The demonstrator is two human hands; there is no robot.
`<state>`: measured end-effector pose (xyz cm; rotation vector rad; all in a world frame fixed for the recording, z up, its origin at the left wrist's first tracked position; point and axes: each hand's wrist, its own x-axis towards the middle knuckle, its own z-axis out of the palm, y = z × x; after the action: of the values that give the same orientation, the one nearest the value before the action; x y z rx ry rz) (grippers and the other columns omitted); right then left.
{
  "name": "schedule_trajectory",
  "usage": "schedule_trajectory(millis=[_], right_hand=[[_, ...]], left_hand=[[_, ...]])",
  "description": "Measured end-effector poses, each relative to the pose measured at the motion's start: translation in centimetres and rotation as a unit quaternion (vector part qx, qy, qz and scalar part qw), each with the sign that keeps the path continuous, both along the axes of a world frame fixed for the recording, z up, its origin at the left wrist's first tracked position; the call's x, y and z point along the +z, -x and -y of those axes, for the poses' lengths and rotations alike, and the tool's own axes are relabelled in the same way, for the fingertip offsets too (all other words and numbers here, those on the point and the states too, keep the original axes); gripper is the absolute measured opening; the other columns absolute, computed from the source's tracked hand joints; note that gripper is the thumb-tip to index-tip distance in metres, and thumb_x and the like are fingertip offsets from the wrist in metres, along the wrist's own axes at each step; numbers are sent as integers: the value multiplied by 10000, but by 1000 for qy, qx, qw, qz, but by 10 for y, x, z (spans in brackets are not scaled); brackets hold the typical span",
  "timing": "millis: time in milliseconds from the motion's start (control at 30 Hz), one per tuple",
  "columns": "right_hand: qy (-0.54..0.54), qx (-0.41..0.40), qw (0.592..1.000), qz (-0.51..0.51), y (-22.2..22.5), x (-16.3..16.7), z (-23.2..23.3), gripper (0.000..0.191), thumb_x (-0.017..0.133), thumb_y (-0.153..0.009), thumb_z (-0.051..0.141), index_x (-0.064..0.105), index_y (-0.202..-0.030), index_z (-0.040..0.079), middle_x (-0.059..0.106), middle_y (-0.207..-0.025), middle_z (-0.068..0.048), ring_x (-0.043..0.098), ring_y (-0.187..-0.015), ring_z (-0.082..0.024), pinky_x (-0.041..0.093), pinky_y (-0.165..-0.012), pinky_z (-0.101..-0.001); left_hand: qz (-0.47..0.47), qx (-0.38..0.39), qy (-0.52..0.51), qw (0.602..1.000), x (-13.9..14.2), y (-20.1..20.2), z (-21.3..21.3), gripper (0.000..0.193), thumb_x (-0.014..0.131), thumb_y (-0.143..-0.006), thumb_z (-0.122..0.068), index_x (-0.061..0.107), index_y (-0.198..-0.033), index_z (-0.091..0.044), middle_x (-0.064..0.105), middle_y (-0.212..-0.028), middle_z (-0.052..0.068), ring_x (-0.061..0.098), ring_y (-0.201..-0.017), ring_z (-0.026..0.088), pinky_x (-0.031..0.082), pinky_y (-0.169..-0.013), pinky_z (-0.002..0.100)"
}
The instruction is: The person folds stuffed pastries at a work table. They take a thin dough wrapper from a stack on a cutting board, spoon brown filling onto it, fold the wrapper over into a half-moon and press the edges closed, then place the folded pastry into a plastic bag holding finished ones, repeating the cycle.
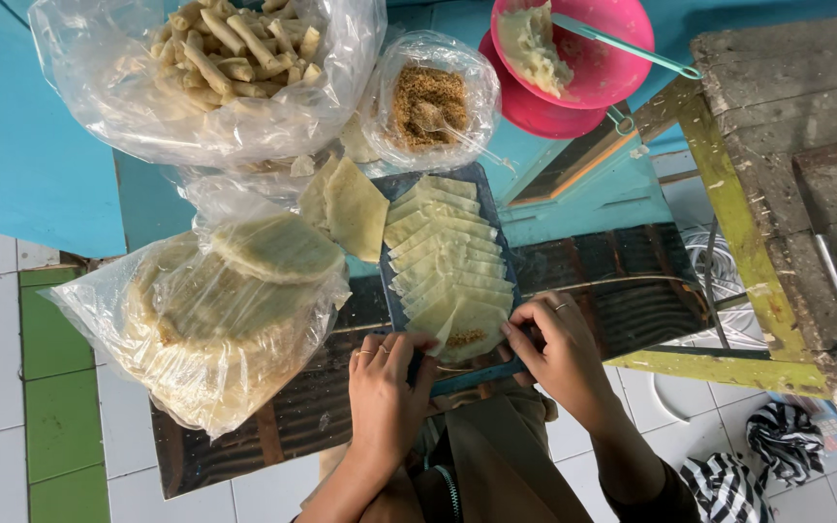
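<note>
At the bottom centre of the frame, the left hand (385, 387) and the right hand (559, 349) meet at the near end of a dark blue tray (492, 209). Both are pinching the nearest wrapper (467, 329), a pale triangular sheet with a small heap of brown filling on it; the left grip is closed on its left corner, the right grip is closed on its right edge. Behind that sheet, a row of overlapping wrappers (443, 247) runs up the tray toward mid-frame. The tray rests on a dark counter (632, 291) with a reflective top. To the left of the hands, in the lower left, lies a clear plastic bag of round flat sheets (215, 320). Just above the tray, a small bag of brown crumbly filling (428, 102) holds a spoon. In the upper left, a larger bag of finished rolls (234, 44) sits. At the top, right of centre, a pink bowl (603, 58) of pale paste holds a teal spoon (622, 46).
</note>
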<state>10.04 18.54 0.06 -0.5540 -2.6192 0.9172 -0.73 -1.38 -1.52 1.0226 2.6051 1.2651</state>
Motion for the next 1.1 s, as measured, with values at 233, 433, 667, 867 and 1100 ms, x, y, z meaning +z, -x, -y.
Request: schedule_trajectory(millis=[233, 433, 667, 867, 1100], right_hand=[[84, -7, 994, -66, 1, -18, 19, 162, 743, -931, 101, 655, -1040, 21, 687, -920, -70, 680, -773, -148, 546, -626, -274], [130, -29, 986, -102, 8, -38, 35, 185, 746, -934, 76, 664, -1089, 17, 723, -977, -61, 696, -780, -101, 565, -663, -243], [52, 26, 987, -151, 22, -41, 22, 244, 758, -934, 72, 643, -1141, 11, 712, -1021, -97, 716, -844, -152, 580, -721, -272], [-14, 113, 990, -79, 25, -36, 16, 269, 706, -927, -3, 646, -1188, 28, 711, -1086, -91, 715, -971, -253, 575, -790, -358], [-44, 171, 984, -32, 10, -74, 6, 423, 778, -822, 65, 656, -1226, 36, 622, -1184, -87, 627, -1063, -308, 534, -861, -420]], left_hand=[[-114, -19, -25, 993, -7, -2, -3, 298, 757, -885, -154, 700, -1177, -143, 724, -946, -3, 610, -899, 217, 428, -781, 375], [-58, -54, -29, 996, -8, 5, 3, 456, 806, -835, -222, 677, -1264, -137, 746, -892, -41, 635, -916, 204, 423, -795, 378], [-44, -63, -39, 996, -12, 19, -6, 468, 808, -829, -220, 659, -1268, -151, 767, -1029, -39, 619, -926, 201, 433, -820, 369], [-30, -67, -14, 997, -22, 24, -10, 403, 781, -835, -159, 696, -1229, -169, 746, -978, -39, 610, -913, 202, 424, -823, 371], [-41, -56, -47, 996, -67, 9, -23, 186, 726, -882, -112, 725, -1060, -167, 756, -985, -44, 619, -891, 197, 433, -810, 362]])
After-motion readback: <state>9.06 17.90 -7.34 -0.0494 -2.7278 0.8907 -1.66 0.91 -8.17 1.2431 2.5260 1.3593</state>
